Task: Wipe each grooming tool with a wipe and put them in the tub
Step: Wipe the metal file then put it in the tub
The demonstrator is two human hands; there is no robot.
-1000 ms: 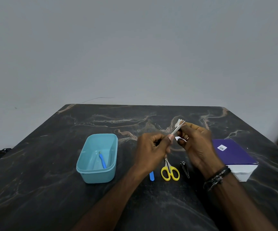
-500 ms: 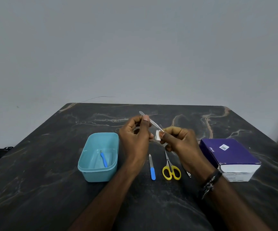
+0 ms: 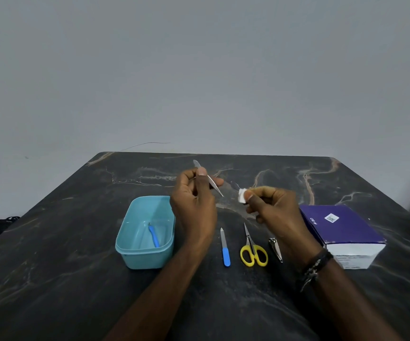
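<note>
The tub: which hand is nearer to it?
Left. The left hand holds the tweezers just beside the tub; the right hand is farther right.

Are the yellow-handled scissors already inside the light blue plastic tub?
No, the yellow-handled scissors lie on the dark marble table, right of the light blue plastic tub.

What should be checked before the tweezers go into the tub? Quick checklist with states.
1. Left hand has a firm grip on the slim silver metal tweezers: ok.
2. White wipe clear of the tweezers, pinched by right hand: ok.
3. Tweezers fully wiped: cannot tell.
4. Teal rectangular plastic tub open, with room: ok; only a blue-handled tool lies inside.
5. Tweezers above the tub: not ok; they are beside it.
</note>
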